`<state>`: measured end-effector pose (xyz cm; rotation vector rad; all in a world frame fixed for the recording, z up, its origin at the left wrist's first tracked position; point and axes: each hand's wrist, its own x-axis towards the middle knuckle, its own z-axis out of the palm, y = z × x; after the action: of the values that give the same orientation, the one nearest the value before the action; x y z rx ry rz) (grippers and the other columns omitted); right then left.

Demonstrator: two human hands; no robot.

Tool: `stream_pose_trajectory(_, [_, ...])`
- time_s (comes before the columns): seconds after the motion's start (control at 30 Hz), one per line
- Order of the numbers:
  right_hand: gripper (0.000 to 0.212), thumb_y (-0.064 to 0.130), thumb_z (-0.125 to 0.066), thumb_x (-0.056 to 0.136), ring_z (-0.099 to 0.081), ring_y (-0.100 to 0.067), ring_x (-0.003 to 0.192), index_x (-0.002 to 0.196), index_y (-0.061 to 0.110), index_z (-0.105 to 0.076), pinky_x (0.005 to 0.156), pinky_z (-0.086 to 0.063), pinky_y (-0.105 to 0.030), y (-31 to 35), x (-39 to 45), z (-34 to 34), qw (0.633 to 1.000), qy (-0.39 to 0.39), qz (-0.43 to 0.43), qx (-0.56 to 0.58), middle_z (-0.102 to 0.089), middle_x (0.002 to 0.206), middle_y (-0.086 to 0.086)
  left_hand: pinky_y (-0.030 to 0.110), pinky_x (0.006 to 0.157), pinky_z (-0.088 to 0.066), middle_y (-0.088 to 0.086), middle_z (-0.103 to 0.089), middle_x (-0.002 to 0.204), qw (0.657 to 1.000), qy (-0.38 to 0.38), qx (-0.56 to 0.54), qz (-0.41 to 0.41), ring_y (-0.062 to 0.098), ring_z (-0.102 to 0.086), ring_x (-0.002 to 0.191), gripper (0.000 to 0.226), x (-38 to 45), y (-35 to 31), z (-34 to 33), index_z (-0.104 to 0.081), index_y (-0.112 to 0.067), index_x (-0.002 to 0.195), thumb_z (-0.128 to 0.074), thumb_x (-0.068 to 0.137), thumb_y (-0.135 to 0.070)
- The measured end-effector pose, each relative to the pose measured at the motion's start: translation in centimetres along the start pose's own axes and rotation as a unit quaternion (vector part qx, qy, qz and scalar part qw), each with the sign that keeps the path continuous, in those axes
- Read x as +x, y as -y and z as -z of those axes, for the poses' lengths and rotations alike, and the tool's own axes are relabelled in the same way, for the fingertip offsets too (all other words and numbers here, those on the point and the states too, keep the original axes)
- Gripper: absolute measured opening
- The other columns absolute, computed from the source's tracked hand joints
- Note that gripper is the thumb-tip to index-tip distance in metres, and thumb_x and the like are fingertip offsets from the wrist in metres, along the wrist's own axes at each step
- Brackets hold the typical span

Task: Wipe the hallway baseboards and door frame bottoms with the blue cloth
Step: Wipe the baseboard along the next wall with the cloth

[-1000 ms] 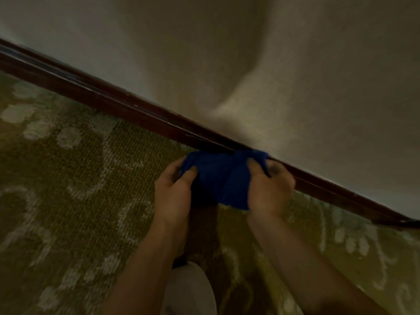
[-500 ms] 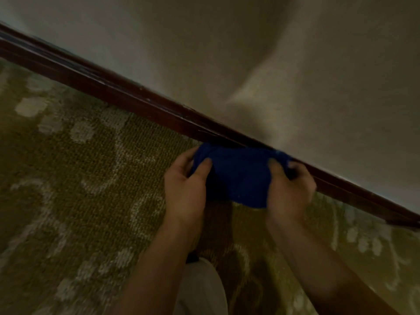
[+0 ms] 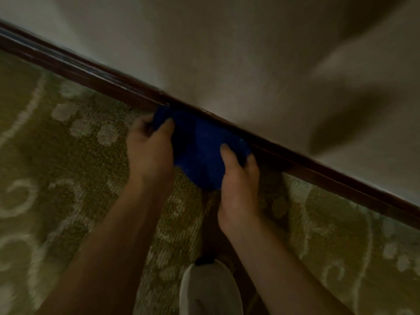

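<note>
Mid-frame, the left hand (image 3: 148, 147) and right hand (image 3: 238, 178) are both gripping the bunched blue cloth (image 3: 200, 153), pressing it against the dark wooden baseboard (image 3: 329, 171); long stretches toward both frame edges likely are awaiting wiping.

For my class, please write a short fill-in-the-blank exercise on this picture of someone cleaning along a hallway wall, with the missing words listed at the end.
1. The cloth pressed to the baseboard is ____ in colour.
2. The cloth is held by ____ hands, the left hand and the right hand.
3. The floor under the hands is covered by a patterned ____.
4. The baseboard is ____ than the wall above it.

Missing words: blue; two; carpet; darker
</note>
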<state>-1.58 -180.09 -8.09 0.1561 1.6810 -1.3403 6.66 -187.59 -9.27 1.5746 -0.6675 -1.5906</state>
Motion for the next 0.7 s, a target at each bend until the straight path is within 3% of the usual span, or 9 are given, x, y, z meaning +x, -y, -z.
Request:
stream_pose_trajectory(0.1, [0.028,0.016,-0.057,0.095,-0.063,-0.015,0.106,0.118,0.031,-0.057,0.093,-0.053,-0.037,-1.0,0.2,-0.7,0.998,-0.055,0.027,0.023,-0.062,0.122,0.003,0.036,0.073,-0.059,0.002,-0.068,0.102,0.992,0.073,0.097,-0.044,0.021,-0.069,0.093,0.012,-1.5,-0.1,-0.6,-0.058,-0.020,0.102,-0.060,0.092,-0.014])
stream_pose_trajectory(0.2, [0.028,0.012,-0.054,0.096,-0.064,-0.015,0.104,0.117,0.030,-0.057,0.086,-0.056,-0.032,-1.3,-0.3,-0.6,0.994,-0.094,0.045,0.014,-0.063,0.116,0.004,0.045,0.079,-0.059,0.002,-0.069,0.102,0.972,0.120,0.195,-0.046,0.022,-0.069,0.092,0.013,-1.4,-1.9,-0.5,-0.061,-0.022,0.100,-0.063,0.089,-0.016])
stream_pose_trajectory(0.3, [0.022,0.018,-0.061,0.093,-0.067,-0.013,0.102,0.109,0.033,-0.061,0.087,-0.056,-0.032,-1.2,-1.0,0.5,0.994,-0.088,0.065,0.022,-0.067,0.112,0.006,0.045,0.080,-0.058,0.000,-0.069,0.092,0.975,0.089,0.199,-0.042,0.022,-0.068,0.088,0.013,-0.1,-4.3,0.2,-0.062,-0.022,0.095,-0.064,0.087,-0.012])
stream_pose_trajectory(0.47, [0.019,0.016,-0.065,0.090,-0.070,-0.014,0.092,0.107,0.022,-0.065,0.081,-0.057,-0.030,-0.9,-0.7,-1.9,0.996,0.040,0.075,0.024,-0.072,0.103,0.001,0.032,0.075,-0.054,-0.005,-0.063,0.094,0.985,-0.021,0.146,-0.090,0.017,-0.065,0.092,0.016,2.2,-4.8,3.2,-0.059,-0.021,0.106,-0.058,0.092,-0.015])
stream_pose_trajectory(0.53, [0.018,0.018,-0.066,0.089,-0.069,-0.018,0.095,0.107,0.023,-0.064,0.087,-0.056,-0.035,-1.8,-0.7,-3.3,0.995,0.071,0.062,-0.010,-0.070,0.106,0.000,0.031,0.077,-0.052,-0.005,-0.059,0.093,0.984,-0.046,0.150,-0.084,0.018,-0.063,0.094,0.019,3.8,-4.8,3.9,-0.058,-0.020,0.111,-0.056,0.093,-0.016])
stream_pose_trajectory(0.63, [0.011,0.017,-0.066,0.088,-0.069,-0.024,0.096,0.099,0.017,-0.064,0.087,-0.056,-0.042,-2.3,-0.5,-3.2,0.994,0.061,0.065,-0.056,-0.071,0.105,-0.007,0.039,0.084,-0.054,0.001,-0.060,0.099,0.967,-0.016,0.233,-0.106,0.024,-0.062,0.095,0.022,4.4,-4.6,3.9,-0.058,-0.018,0.113,-0.057,0.091,-0.018])
stream_pose_trajectory(0.7, [0.007,0.012,-0.065,0.088,-0.068,-0.029,0.097,0.088,0.015,-0.059,0.084,-0.054,-0.044,-2.0,-0.5,-2.1,0.998,0.007,0.052,-0.034,-0.070,0.107,-0.014,0.045,0.086,-0.055,0.005,-0.065,0.096,0.947,0.061,0.276,-0.152,0.024,-0.064,0.091,0.014,3.2,-4.2,3.8,-0.060,-0.018,0.100,-0.061,0.087,-0.017])
